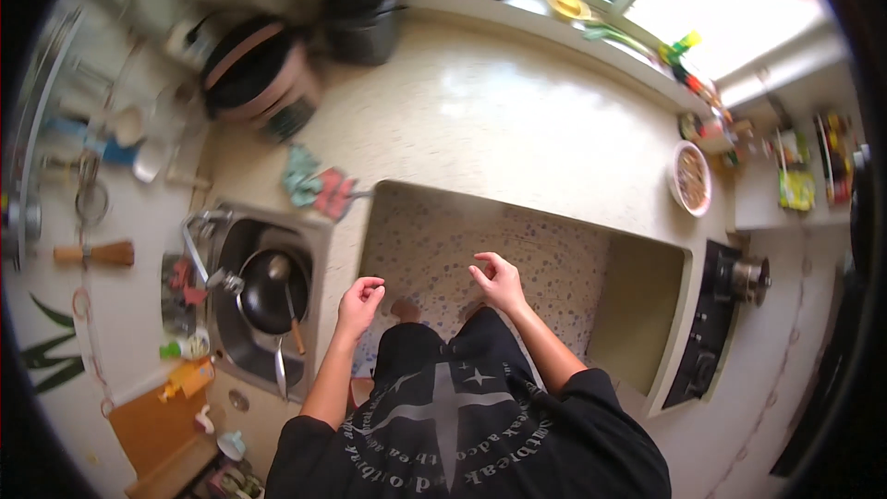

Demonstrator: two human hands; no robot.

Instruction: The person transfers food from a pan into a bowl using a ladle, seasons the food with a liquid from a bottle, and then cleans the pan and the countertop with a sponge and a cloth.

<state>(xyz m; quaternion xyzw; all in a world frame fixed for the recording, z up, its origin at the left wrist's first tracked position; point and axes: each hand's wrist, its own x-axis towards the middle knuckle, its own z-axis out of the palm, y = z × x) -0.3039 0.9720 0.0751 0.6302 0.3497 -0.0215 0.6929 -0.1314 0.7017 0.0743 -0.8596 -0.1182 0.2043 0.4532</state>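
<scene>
My left hand (pixel 359 306) is held in the air just right of the sink, fingers loosely curled and thumb a little apart, with nothing in it. Over the speckled floor (pixel 443 249), my right hand (pixel 500 283) is also without an object, its thumb and index finger apart. Neither hand touches anything. The stainless steel sink (pixel 320 256) is nearest to my left hand. Inside it lies a black wok (pixel 267 301) with a wooden-handled utensil (pixel 294 315) resting across it. A chrome faucet (pixel 196 249) reaches over the sink's left side.
Green and red cloths (pixel 335 193) lie on the counter (pixel 499 132) beyond the sink. A rice cooker (pixel 267 76) stands at the back left. To the right are a filled bowl (pixel 691 179) and a gas stove (pixel 700 333). A wooden cutting board (pixel 156 423) leans at lower left.
</scene>
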